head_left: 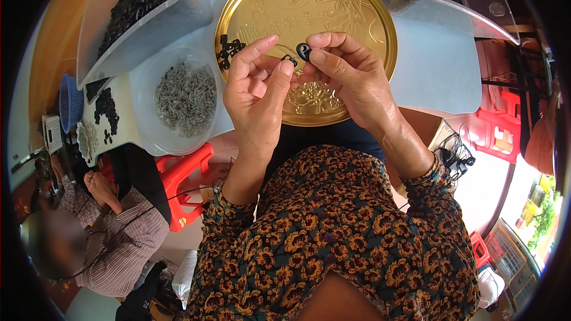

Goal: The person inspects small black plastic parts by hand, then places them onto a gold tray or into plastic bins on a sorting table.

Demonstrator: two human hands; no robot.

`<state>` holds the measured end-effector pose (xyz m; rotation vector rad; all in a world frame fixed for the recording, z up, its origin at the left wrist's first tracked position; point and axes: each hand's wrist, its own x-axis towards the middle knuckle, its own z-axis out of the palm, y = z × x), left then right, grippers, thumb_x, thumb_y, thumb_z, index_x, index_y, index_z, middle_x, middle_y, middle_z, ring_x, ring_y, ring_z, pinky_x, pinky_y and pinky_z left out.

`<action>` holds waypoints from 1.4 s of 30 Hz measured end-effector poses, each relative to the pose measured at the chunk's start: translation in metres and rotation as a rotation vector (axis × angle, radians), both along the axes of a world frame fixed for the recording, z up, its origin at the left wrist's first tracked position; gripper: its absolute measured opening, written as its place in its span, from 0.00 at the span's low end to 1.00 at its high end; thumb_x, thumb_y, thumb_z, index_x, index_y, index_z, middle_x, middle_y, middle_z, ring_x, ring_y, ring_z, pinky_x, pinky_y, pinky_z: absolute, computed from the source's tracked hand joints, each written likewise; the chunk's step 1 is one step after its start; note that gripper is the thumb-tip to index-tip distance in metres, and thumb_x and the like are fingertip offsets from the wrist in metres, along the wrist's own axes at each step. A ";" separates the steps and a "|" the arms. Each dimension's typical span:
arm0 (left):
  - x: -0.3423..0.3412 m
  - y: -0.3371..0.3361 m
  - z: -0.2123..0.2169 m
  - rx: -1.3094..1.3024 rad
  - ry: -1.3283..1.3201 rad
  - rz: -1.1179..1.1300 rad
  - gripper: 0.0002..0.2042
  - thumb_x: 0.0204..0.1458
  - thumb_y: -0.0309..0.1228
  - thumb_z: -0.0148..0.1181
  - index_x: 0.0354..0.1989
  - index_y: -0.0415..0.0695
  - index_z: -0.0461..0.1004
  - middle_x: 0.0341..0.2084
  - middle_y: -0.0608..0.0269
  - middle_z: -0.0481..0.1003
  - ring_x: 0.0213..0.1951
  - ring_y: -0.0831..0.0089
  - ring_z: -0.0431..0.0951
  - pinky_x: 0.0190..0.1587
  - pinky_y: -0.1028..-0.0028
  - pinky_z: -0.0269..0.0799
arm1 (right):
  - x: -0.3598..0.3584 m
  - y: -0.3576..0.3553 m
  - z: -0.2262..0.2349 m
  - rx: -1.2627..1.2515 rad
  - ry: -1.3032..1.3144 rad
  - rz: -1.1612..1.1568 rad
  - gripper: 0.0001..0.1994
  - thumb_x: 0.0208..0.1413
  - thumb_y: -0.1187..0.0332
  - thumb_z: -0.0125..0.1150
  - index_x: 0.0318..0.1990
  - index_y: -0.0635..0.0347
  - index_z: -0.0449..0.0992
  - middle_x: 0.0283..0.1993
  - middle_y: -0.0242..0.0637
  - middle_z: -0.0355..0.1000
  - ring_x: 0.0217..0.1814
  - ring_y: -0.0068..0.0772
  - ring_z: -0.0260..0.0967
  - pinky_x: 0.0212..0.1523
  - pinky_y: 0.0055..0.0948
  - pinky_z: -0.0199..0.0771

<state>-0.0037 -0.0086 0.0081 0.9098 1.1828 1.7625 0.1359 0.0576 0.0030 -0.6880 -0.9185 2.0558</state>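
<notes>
At twelve o'clock, a gold tray is gleaming like embossed metal, while a black piece is shining like plastic. At ten, a translucent plastic bowl is looking smooth. At six, a shirt is showing matt cloth.

And the gold tray sits partly covered by left hand and right hand! Left of it, a translucent bin runs off the top edge; farther left, a co-worker's head is just a blur.
</notes>
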 end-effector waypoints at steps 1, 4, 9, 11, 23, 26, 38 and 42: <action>-0.001 0.000 -0.001 -0.011 0.014 0.007 0.17 0.53 0.18 0.59 0.53 0.37 0.68 0.30 0.66 0.71 0.31 0.83 0.71 0.34 0.84 0.71 | 0.000 0.000 0.000 0.061 -0.062 -0.017 0.12 0.60 0.72 0.58 0.49 0.66 0.72 0.40 0.34 0.73 0.40 0.22 0.72 0.45 0.23 0.75; 0.000 -0.001 -0.002 -0.021 0.029 0.019 0.18 0.53 0.18 0.60 0.52 0.37 0.68 0.29 0.67 0.70 0.30 0.85 0.69 0.33 0.85 0.70 | -0.001 -0.002 0.002 0.098 -0.088 -0.040 0.12 0.59 0.71 0.59 0.49 0.66 0.72 0.39 0.33 0.73 0.39 0.21 0.71 0.44 0.22 0.73; 0.001 -0.001 -0.002 -0.024 0.022 0.029 0.18 0.52 0.17 0.60 0.52 0.38 0.69 0.29 0.67 0.70 0.30 0.85 0.69 0.32 0.86 0.68 | -0.002 -0.002 0.002 0.105 -0.108 -0.047 0.12 0.59 0.71 0.59 0.49 0.66 0.72 0.38 0.33 0.73 0.39 0.21 0.71 0.44 0.22 0.73; 0.001 -0.001 -0.003 -0.025 -0.010 0.020 0.18 0.52 0.17 0.60 0.52 0.38 0.69 0.29 0.68 0.70 0.29 0.86 0.68 0.30 0.86 0.67 | -0.002 -0.002 0.001 0.112 -0.119 -0.043 0.12 0.60 0.71 0.59 0.49 0.66 0.72 0.38 0.33 0.73 0.39 0.21 0.71 0.44 0.22 0.73; 0.003 0.000 -0.002 -0.012 0.011 0.034 0.18 0.52 0.16 0.59 0.52 0.37 0.68 0.29 0.67 0.70 0.28 0.87 0.68 0.29 0.86 0.68 | -0.004 -0.004 -0.002 0.041 -0.072 -0.039 0.12 0.61 0.70 0.57 0.49 0.66 0.72 0.35 0.33 0.74 0.37 0.20 0.70 0.42 0.22 0.72; 0.002 -0.002 -0.001 -0.021 0.013 0.023 0.18 0.52 0.16 0.59 0.52 0.37 0.68 0.29 0.67 0.70 0.28 0.87 0.68 0.29 0.87 0.67 | -0.003 -0.004 -0.003 0.053 -0.069 -0.028 0.11 0.61 0.71 0.57 0.49 0.66 0.72 0.36 0.33 0.74 0.37 0.20 0.70 0.42 0.21 0.72; 0.004 -0.002 0.000 -0.006 0.050 0.017 0.18 0.53 0.17 0.58 0.53 0.37 0.68 0.30 0.66 0.70 0.30 0.85 0.69 0.33 0.84 0.73 | -0.005 -0.010 0.002 0.238 -0.201 -0.067 0.11 0.60 0.74 0.57 0.49 0.68 0.71 0.40 0.33 0.73 0.43 0.17 0.69 0.45 0.19 0.72; 0.002 -0.003 -0.001 -0.032 0.057 -0.013 0.17 0.54 0.17 0.58 0.53 0.37 0.67 0.30 0.65 0.70 0.32 0.84 0.71 0.36 0.82 0.76 | -0.004 -0.010 0.004 0.232 -0.205 -0.055 0.11 0.60 0.74 0.57 0.48 0.68 0.71 0.40 0.33 0.73 0.42 0.17 0.69 0.45 0.19 0.72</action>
